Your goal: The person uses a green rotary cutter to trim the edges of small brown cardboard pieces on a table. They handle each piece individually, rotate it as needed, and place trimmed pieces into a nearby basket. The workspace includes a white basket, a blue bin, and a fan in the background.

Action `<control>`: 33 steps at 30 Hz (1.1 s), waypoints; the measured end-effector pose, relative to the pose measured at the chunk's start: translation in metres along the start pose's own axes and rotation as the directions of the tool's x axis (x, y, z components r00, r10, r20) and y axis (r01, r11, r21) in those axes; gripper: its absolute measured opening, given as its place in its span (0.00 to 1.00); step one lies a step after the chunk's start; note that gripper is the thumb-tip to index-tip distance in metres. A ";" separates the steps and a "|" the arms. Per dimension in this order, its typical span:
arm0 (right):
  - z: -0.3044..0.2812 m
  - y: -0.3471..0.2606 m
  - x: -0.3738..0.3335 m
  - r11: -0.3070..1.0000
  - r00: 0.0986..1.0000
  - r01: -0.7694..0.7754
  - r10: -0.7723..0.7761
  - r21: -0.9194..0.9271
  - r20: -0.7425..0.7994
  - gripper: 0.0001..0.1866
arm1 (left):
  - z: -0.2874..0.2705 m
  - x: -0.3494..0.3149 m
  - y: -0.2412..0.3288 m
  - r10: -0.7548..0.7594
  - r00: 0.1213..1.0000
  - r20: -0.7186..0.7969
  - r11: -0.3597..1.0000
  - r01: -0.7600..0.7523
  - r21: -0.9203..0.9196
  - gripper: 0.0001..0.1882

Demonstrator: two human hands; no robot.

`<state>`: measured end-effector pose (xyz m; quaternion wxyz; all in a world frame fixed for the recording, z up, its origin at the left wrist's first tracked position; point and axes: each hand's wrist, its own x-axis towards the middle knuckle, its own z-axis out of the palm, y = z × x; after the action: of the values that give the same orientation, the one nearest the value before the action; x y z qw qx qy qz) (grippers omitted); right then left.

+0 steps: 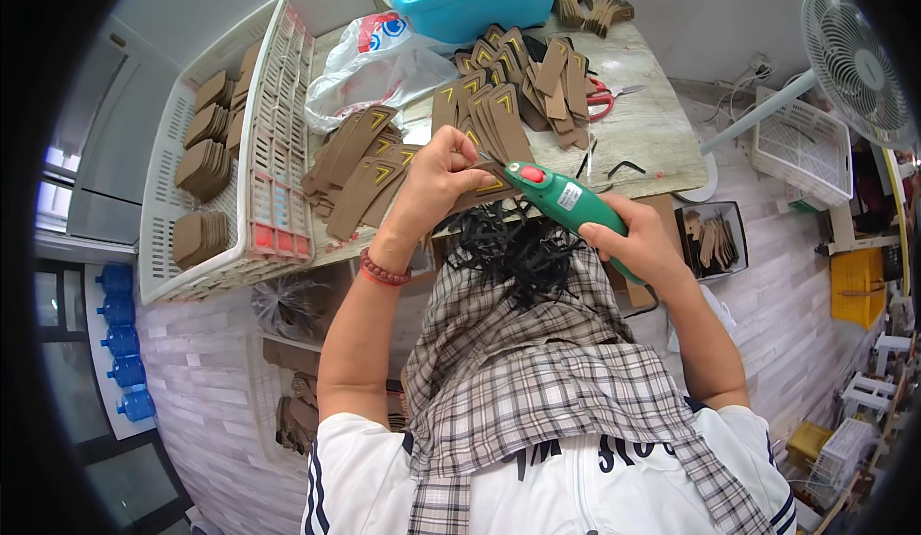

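My right hand [638, 239] is wrapped round green corded electric scissors [561, 199] with a red button. Their nose points up and left, toward the fingertips of my left hand [441, 172]. That hand pinches the edge of a brown fabric piece [489, 192] with a yellow V mark, at the table's front edge. How the blades meet the piece is too small to tell. On my plaid apron [518, 381] lies a tangle of black strips [523, 252], just below both hands. More brown pieces with yellow V marks [365, 185] lie to the left of my left hand.
Brown pieces [499, 113] cover much of the table [662, 132]. Red-handled scissors [602, 101] lie at its right. Behind are a blue bin [470, 12] and a plastic bag [355, 74]. A white crate [278, 142] stands left, a fan [859, 65] right.
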<state>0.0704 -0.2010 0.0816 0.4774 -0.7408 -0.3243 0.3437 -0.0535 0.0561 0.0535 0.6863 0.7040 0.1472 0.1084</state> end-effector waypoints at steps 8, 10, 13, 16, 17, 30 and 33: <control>0.009 0.017 0.011 0.988 0.993 0.000 0.018 0.156 -0.119 0.19 | -0.073 -0.009 -0.022 0.019 0.910 -0.415 0.914 0.153 0.376 0.22; 0.004 0.026 0.006 0.986 0.987 -0.016 0.043 0.168 -0.157 0.18 | -0.093 -0.006 -0.047 0.251 0.852 -0.459 0.604 0.233 0.762 0.29; -0.002 0.032 -0.003 0.985 0.973 -0.047 0.083 0.168 -0.214 0.16 | -0.046 0.025 -0.052 0.523 0.807 -0.274 0.268 0.149 0.952 0.30; -0.001 0.043 -0.004 0.984 0.964 -0.039 0.083 0.174 -0.251 0.15 | 0.009 0.075 -0.064 0.575 0.782 -0.241 0.312 0.063 0.948 0.28; -0.001 0.041 -0.006 0.981 0.958 -0.046 0.097 0.188 -0.269 0.15 | 0.023 0.088 -0.068 0.558 0.792 -0.249 0.319 0.072 0.945 0.28; 0.008 0.051 -0.003 0.973 0.952 -0.063 0.125 0.223 -0.278 0.15 | 0.047 0.109 -0.095 0.582 0.782 -0.223 0.305 0.044 0.951 0.27; 0.010 0.057 -0.002 0.969 0.955 -0.046 0.114 0.241 -0.274 0.14 | 0.048 0.116 -0.093 0.620 0.728 -0.293 0.376 0.052 0.925 0.26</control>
<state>0.0693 -0.2171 0.0257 0.5880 -0.7344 -0.1792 0.2879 0.0662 0.0539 -0.0464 0.0874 0.8933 0.2583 0.3573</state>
